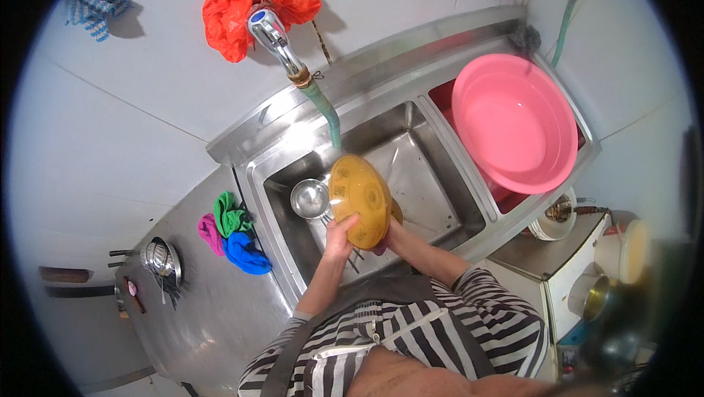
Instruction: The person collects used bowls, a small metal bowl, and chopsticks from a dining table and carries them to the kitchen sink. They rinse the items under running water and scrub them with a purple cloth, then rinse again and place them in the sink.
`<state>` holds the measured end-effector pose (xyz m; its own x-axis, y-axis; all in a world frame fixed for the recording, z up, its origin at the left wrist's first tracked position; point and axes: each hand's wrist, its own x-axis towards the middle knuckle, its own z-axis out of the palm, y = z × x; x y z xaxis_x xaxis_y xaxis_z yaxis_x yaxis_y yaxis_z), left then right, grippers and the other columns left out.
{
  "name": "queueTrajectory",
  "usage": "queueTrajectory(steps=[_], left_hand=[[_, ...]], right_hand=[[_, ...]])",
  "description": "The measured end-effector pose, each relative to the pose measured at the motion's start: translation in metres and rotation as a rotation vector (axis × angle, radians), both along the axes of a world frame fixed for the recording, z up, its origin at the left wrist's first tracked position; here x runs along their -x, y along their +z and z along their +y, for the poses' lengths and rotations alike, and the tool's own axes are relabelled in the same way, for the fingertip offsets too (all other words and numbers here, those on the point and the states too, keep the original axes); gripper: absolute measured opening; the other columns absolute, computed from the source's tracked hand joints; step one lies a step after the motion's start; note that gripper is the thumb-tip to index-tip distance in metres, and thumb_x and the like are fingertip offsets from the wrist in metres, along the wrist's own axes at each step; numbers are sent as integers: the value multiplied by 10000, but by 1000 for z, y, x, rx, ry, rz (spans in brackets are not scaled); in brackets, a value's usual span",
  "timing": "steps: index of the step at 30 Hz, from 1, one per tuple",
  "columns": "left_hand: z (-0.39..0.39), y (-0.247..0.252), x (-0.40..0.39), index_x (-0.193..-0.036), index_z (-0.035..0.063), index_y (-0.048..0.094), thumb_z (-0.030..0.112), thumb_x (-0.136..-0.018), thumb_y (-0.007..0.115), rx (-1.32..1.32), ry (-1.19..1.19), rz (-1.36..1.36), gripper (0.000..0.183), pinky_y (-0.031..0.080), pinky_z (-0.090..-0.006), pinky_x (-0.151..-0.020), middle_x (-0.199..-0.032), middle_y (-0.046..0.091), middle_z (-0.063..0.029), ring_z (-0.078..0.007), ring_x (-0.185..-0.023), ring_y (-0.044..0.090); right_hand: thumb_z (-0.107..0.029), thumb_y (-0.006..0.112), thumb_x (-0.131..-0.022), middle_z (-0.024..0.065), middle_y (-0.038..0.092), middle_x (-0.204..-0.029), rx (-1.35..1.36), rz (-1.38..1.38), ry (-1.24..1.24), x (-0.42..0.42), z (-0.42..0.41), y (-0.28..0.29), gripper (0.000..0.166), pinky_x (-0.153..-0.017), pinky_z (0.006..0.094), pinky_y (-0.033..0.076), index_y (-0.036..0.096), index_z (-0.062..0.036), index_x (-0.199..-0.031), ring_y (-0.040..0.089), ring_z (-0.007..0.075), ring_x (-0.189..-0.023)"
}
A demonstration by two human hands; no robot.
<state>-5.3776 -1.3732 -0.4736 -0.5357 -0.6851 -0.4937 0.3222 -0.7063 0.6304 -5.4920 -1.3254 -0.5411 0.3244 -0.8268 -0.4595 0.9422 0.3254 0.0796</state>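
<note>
A yellow patterned bowl [360,202] is tilted over the left basin of a stainless steel sink [448,169], its decorated side facing up. My left hand [341,238] grips its near left edge, the thumb lying on the patterned surface. My right hand [394,235] is at the right edge, its fingers mostly hidden behind the bowl. A bit of purple cloth [380,249] shows beneath that hand. Another yellowish rim [396,211] peeks out behind the bowl; what it belongs to is unclear. In the basin lies a round metal ladle or small bowl [309,199], with thin dark handles [356,257] partly under my left hand.
A green hose [324,108] hangs from the faucet [272,37] just beyond the bowl. The right basin holds a large pink plastic tub [509,122]. Green, pink and blue cloths [242,251] lie on the left counter, near a metal colander [160,259] with utensils.
</note>
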Motion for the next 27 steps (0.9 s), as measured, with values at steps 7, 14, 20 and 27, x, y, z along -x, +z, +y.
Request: queueTrajectory(steps=[7, 14, 20, 27], left_hand=[[-17, -17, -20, -1004, -37, 608, 9, -788, 656, 340, 105, -229, 225, 525, -269, -562, -903, 668, -107, -175, -704, 651], [-6, -6, -22, -1016, -8, 613, 43, -789, 662, 238, -207, -207, 237, 500, -247, -430, -840, 668, -101, -167, -606, 643], [13, 4, 3, -1078, -22, 587, 60, -792, 661, 98, -7, -81, 306, 540, -308, -648, -943, 656, -104, -198, -790, 651], [-7, -41, -35, -977, -41, 614, 69, -794, 651, 205, 190, -407, 217, 441, -236, -358, -791, 666, -113, -180, -523, 619]], right_hand=[[-402, 367, -927, 110, 625, -1074, 25, -70, -214, 3, 14, 88, 444, -767, 396, 528, 539, -75, -1174, 627, 259, -896], [-450, 384, -902, 137, 600, -1101, 152, 145, -71, 55, -18, 67, 485, -783, 463, 501, 514, -81, -1189, 600, 287, -930], [-515, 380, -887, 135, 564, -1179, 333, -200, -92, 4, 5, 8, 567, -856, 488, 469, 476, -89, -1247, 568, 283, -1032], [-410, 408, -913, 137, 635, -889, -12, 508, 196, 45, 15, 61, 413, -599, 356, 537, 590, -59, -1033, 630, 245, -712]])
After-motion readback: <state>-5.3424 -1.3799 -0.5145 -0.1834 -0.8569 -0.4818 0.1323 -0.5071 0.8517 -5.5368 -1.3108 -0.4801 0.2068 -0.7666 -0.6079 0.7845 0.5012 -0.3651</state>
